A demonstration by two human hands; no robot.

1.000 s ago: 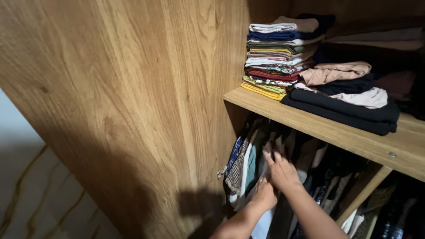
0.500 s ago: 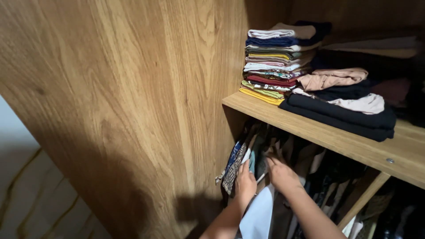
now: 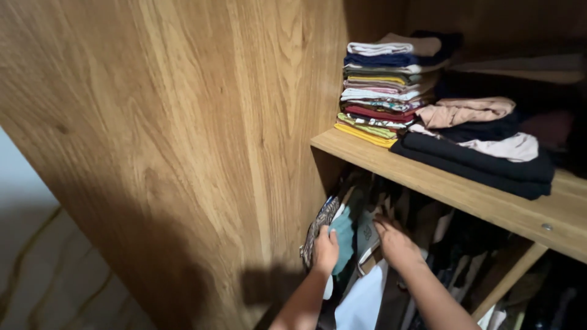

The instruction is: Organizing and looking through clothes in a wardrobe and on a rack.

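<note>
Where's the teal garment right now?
In the head view, the teal garment hangs below the wooden shelf, between the left hand gripping a patterned garment and the right hand.

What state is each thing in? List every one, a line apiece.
Left hand: closed on the patterned garment.
Right hand: open, fingers spread among the hanging clothes.
Teal garment: hanging between the two hands.
Tall pile of clothes: folded, stacked on the shelf.
Dark pile of clothes: folded, looser, beside the tall pile.
</note>
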